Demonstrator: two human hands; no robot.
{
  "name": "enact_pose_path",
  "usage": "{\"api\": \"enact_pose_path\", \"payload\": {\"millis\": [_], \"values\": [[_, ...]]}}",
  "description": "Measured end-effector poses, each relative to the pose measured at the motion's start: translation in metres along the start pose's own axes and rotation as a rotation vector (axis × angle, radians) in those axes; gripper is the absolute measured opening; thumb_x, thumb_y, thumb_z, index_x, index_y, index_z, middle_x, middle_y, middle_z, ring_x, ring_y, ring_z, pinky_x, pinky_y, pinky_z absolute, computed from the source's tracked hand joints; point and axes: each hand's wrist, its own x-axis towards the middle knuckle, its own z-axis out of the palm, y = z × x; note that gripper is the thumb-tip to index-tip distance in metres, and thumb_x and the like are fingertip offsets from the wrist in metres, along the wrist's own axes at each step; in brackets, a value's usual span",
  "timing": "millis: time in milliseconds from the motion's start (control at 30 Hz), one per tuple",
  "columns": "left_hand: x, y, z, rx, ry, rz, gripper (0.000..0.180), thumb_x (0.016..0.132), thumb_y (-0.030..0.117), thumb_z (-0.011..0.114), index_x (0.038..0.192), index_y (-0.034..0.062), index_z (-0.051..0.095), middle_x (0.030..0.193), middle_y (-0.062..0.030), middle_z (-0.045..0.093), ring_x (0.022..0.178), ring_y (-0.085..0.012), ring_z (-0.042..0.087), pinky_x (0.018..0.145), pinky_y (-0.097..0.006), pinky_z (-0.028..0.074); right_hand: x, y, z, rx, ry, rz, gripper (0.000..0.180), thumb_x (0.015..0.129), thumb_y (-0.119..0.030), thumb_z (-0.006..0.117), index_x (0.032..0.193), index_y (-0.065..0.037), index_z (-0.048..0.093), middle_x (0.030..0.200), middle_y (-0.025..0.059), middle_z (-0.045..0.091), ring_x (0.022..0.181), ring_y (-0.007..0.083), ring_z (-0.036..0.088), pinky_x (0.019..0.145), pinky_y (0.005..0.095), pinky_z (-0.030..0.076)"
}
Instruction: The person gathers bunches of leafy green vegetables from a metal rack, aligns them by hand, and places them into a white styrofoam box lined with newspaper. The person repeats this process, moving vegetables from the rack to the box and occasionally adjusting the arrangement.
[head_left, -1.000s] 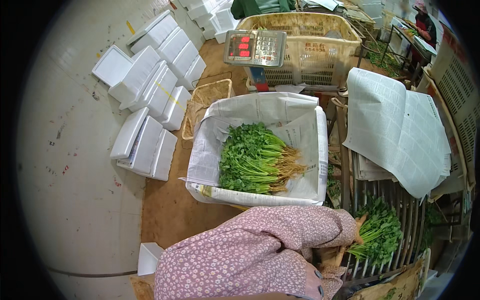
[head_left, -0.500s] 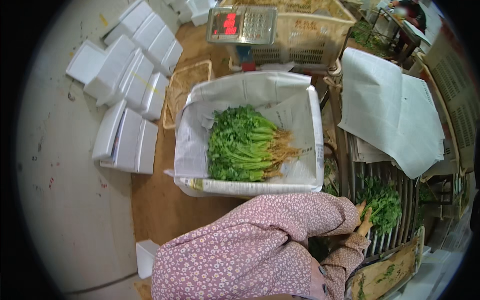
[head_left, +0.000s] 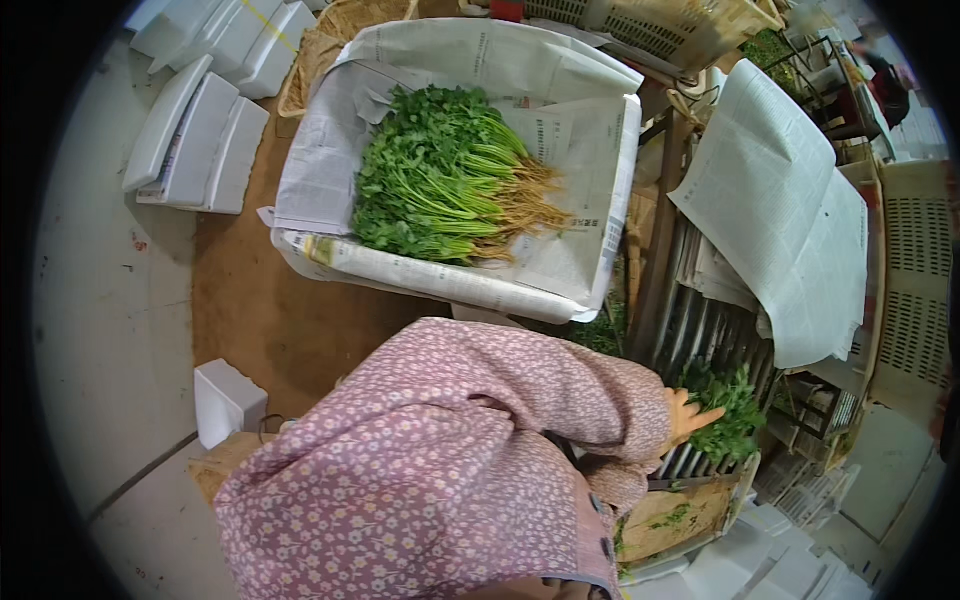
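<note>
My left hand (head_left: 690, 415) reaches out of a pink floral sleeve across to the right. Its fingers are spread and rest on a small heap of green leafy herbs (head_left: 738, 405) that lies on a dark slatted rack (head_left: 700, 330). My right hand is hidden under that forearm; only a floral cuff (head_left: 622, 488) shows. Ahead stands a white foam box (head_left: 450, 285) lined with newspaper. A large bundle of the same herbs (head_left: 440, 180) lies in it, leaves to the left and pale roots to the right.
Sheets of newspaper (head_left: 790, 220) drape over a stack at the right. White foam lids (head_left: 195, 140) lie on the floor at the left, and a small white block (head_left: 225, 400) sits near my side. A cardboard box with green scraps (head_left: 680, 515) sits below the rack. Plastic crates (head_left: 910, 280) line the right.
The view has swung down and to the right, so the scale has left the picture and the foam box sits higher. My left hand stays on the herbs at the rack.
</note>
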Motion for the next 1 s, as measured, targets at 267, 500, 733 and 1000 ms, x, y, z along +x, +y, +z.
{"api": "enact_pose_path", "payload": {"millis": [267,500,733,1000], "values": [[-0.013,-0.092,-0.056,-0.868,0.000,0.271,0.066,0.081,0.014,0.067,0.139,0.0039,0.038,0.142,-0.0188,0.040,0.126,-0.0280,0.046,0.104,-0.034,0.040,0.030,-0.012,-0.008,0.221,-0.193,-0.061,0.076,0.068,-0.031,0.083,0.129,-0.004,0.045,0.115,0.0133,0.057,0.105,0.0240,0.056,0.097,0.0366,0.042],[-0.137,-0.298,-0.202,0.389,-0.114,-0.751,0.068,0.084,0.049,0.059,0.136,0.0092,0.042,0.142,-0.0150,0.038,0.136,-0.0296,0.028,0.113,-0.045,0.018,0.015,0.005,0.024,0.032,-0.312,-0.042,0.077,0.069,-0.021,0.083,0.130,-0.006,0.039,0.116,0.0123,0.054,0.112,0.0214,0.051,0.104,0.0354,0.037],[-0.200,-0.332,-0.165,0.478,-0.462,-0.741,0.092,0.073,0.055,0.068,0.144,0.0138,0.027,0.147,-0.0112,0.029,0.138,-0.0309,0.023,0.112,-0.048,0.017,0.008,0.017,0.007,0.033,-0.301,0.124,0.079,0.072,-0.025,0.081,0.134,-0.004,0.037,0.124,0.0138,0.050,0.118,0.0255,0.046,0.107,0.0376,0.034],[-0.195,-0.362,-0.173,0.633,-0.604,-0.618,0.106,0.065,0.044,0.078,0.147,0.0140,0.018,0.138,-0.0106,0.037,0.129,-0.0268,0.035,0.107,-0.044,0.028,0.013,0.031,0.014,-0.030,-0.229,0.066,0.078,0.074,-0.024,0.079,0.136,-0.005,0.036,0.127,0.0128,0.048,0.120,0.0253,0.045,0.107,0.0401,0.034]]}}
